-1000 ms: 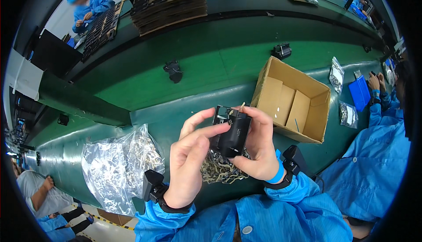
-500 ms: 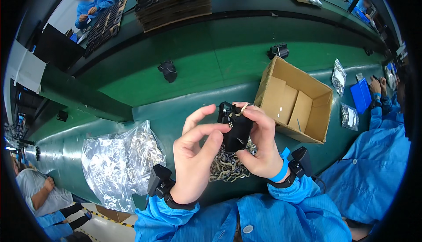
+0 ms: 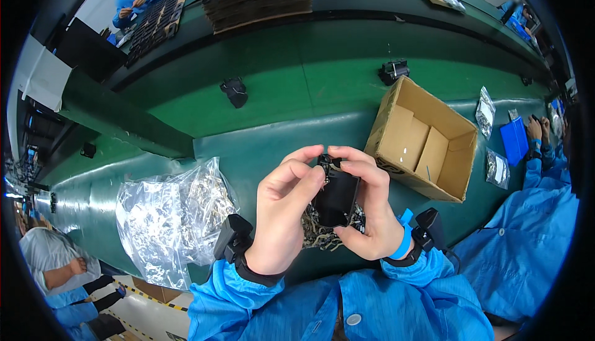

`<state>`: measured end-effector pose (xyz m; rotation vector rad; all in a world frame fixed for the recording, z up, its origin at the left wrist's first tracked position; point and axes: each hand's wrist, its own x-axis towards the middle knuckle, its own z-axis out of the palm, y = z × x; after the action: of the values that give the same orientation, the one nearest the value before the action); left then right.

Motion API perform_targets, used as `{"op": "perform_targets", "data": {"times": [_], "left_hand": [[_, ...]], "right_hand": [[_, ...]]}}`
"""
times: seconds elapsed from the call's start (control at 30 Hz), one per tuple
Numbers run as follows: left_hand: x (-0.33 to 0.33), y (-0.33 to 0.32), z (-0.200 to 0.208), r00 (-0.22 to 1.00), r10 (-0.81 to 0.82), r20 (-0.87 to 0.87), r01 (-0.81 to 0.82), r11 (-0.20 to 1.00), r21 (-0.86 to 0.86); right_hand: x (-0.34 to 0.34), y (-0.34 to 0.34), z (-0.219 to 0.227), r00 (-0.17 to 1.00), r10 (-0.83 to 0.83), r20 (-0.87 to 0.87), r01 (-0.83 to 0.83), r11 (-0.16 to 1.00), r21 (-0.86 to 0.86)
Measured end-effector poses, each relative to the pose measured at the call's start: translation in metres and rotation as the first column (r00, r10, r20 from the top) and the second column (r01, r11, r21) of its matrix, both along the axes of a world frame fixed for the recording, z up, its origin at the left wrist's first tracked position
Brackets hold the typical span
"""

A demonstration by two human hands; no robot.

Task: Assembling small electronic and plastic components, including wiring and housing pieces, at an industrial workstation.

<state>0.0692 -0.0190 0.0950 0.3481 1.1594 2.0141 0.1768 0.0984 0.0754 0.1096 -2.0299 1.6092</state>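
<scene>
From the head view, my right hand (image 3: 372,226) grips the black case (image 3: 336,201) along its side, above a pile of small parts (image 3: 317,235); my left hand (image 3: 282,217) pinches its upper left corner, apparently, fingertips hiding the detail.

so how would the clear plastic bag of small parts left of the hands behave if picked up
The clear, wrinkled plastic bag would probably be floppy, since its thin-looking film creases freely. The jumbled small parts inside would likely slide toward its lowest end, as they look loose. Its glossy surface, showing bright highlights, may feel slippery.
</scene>
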Motion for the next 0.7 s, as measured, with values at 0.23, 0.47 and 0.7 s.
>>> {"op": "perform_targets", "data": {"times": [0.23, 0.47, 0.7], "left_hand": [[-0.005, 0.000, -0.005, 0.998, -0.070, -0.005, 0.070, 0.997, -0.011], [-0.003, 0.000, 0.003, 0.976, -0.093, -0.197, 0.080, 0.994, -0.075], [-0.003, -0.001, 0.003, 0.940, -0.093, -0.330, 0.044, 0.987, -0.152]], "right_hand": [[0.004, -0.004, 0.007, 0.991, 0.127, -0.053, -0.137, 0.937, -0.322], [0.002, 0.000, 0.000, 0.999, -0.008, -0.051, -0.006, 0.962, -0.273], [0.007, 0.008, 0.002, 0.999, -0.041, 0.003, 0.041, 0.986, -0.164]]}}
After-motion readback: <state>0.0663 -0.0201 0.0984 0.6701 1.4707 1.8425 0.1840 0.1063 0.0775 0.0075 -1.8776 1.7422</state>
